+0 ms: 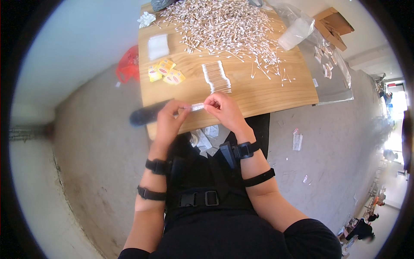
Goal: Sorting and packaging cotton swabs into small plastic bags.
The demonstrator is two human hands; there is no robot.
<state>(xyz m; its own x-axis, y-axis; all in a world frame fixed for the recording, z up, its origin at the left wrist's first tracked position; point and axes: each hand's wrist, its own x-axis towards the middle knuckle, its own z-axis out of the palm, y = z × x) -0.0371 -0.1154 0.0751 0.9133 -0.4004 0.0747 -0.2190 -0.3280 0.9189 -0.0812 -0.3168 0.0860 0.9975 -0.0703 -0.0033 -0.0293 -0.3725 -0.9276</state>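
Near the table's front edge, my left hand (169, 119) and my right hand (225, 109) are closed in a pinch. Between them they stretch a small clear, shiny plastic bag (197, 107), one end in each hand. Whether anything is inside the bag cannot be made out. Just beyond my right hand, a neat row of cotton swabs (217, 77) lies side by side on the wooden table (267, 93). To its left are several yellow printed cards (166, 72) and a stack of clear plastic bags (158, 46).
A large heap of loose cotton swabs (220, 23) covers the far part. Beyond its right side are a translucent container (296, 33) and an open cardboard box (334, 26). A red plastic bag (128, 64) hangs at the left edge. White scraps (206, 140) lie below the front edge.
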